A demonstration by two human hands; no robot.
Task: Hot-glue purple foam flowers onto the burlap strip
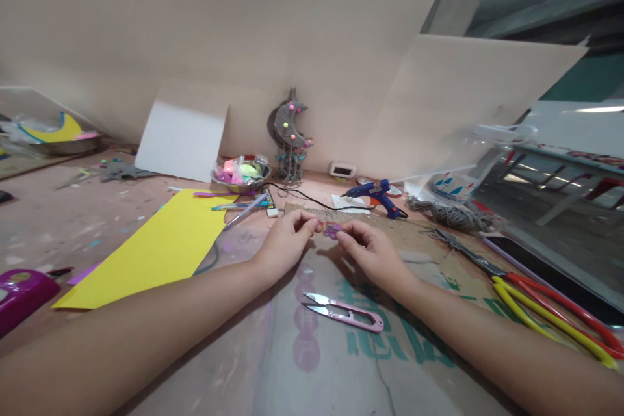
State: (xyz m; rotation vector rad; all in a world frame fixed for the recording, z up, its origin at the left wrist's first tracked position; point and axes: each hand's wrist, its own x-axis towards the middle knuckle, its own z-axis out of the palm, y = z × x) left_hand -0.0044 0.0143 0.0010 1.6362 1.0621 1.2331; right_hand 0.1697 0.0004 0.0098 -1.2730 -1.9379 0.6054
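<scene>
My right hand pinches a small purple flower-like piece between thumb and fingertips. Close beside it, my left hand is closed in a pinch on a tiny reddish bit, too small to name; whether it joins the purple piece I cannot tell. Both hands are over a printed cardboard sheet. Nearer to me, pink thread snips lie on the sheet with their blades apart.
Left are yellow paper and a bowl of colourful clay. Behind stand a grey moon ornament and a blue glue gun. To the right lie large scissors, a phone and grey yarn.
</scene>
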